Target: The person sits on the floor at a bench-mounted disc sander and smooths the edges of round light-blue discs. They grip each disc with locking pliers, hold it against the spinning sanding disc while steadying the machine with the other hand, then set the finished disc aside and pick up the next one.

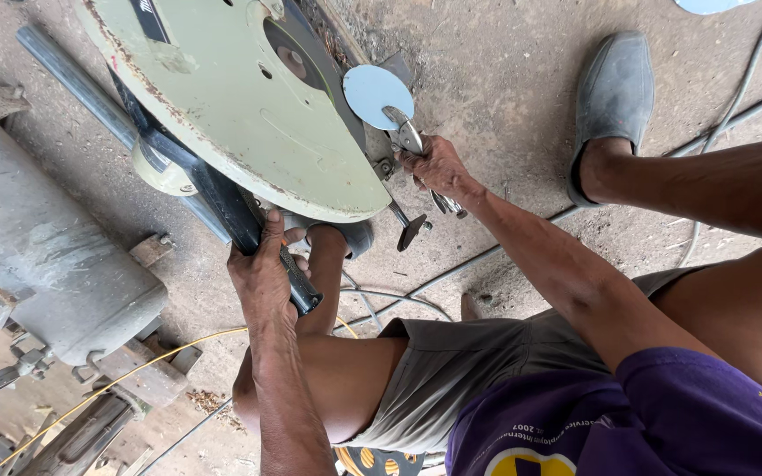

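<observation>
1. Dusty concrete floor (522, 70) carried a grey tank (37, 238) at its left edge.
2. Left hand (262, 278) was clenched around the saw handle (249, 234), which ran diagonally from upper left to lower right.
3. Right hand (434, 167) was gripping pliers (412, 145) that clamped a pale blue disc (375, 92), lying flat beside the saw guard (240, 106).
4. Cutting seemed in hand; lowering the blade would call for a steady disc.

Pale green saw guard (249, 106), light blue disc (374, 91), purple shirt (663, 414), grey shoe (615, 88).
</observation>
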The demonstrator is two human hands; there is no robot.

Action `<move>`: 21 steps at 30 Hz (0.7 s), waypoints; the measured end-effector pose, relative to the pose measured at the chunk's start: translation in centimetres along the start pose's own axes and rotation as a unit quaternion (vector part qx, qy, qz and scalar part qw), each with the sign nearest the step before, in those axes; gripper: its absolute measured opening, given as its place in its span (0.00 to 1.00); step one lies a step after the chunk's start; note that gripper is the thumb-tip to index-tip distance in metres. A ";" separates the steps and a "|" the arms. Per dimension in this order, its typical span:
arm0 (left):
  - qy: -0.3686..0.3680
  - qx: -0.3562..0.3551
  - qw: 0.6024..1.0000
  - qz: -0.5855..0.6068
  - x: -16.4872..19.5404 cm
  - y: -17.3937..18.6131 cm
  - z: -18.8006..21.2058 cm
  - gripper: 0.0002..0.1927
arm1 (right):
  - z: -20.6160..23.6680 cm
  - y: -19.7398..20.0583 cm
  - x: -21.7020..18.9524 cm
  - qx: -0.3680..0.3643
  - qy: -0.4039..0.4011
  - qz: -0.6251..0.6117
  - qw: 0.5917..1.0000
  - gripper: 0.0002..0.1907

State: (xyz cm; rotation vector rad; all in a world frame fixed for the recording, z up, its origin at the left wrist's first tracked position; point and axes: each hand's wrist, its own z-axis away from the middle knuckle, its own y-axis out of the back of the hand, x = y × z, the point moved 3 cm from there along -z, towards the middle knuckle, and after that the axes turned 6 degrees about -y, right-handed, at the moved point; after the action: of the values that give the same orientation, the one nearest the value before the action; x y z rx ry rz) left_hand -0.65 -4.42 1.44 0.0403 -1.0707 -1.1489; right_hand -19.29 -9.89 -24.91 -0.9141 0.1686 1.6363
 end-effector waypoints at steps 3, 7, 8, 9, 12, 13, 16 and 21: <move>0.004 0.007 1.000 -0.010 0.1 -0.1 0.0 0.27 | 0.2 0.5 0.8 -0.045 0.005 -0.019 0.999 0.12; 0.001 0.009 1.000 -0.006 0.1 -0.4 0.0 0.28 | 0.7 2.2 1.8 -0.110 0.003 -0.040 0.993 0.13; -0.001 0.007 1.000 -0.004 0.1 -0.4 0.0 0.28 | 0.8 2.8 2.0 -0.129 -0.003 -0.051 0.990 0.13; -0.001 0.007 1.000 -0.002 0.0 -0.4 0.1 0.28 | 1.0 3.7 1.9 -0.144 0.018 -0.023 0.989 0.12; 0.010 0.012 1.000 -0.007 -0.1 -0.3 0.2 0.26 | 1.5 5.3 1.6 -0.157 0.121 0.044 0.979 0.13; 0.009 0.013 1.000 -0.011 -0.2 -0.3 0.2 0.26 | 1.7 5.4 1.3 -0.140 0.182 0.056 0.972 0.16; 0.006 0.010 1.000 -0.013 -0.1 -0.4 0.2 0.25 | 2.1 4.6 1.2 -0.066 0.246 0.018 0.967 0.26; 0.013 0.006 1.000 0.008 0.3 -0.3 0.5 0.26 | 2.7 2.2 -0.5 0.039 0.226 -0.029 0.973 0.27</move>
State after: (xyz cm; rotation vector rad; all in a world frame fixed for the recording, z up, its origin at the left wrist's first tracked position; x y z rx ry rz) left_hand -1.26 -4.52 1.72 0.0552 -1.0529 -1.1241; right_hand -22.47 -9.39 -23.54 -1.2077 0.5102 1.3373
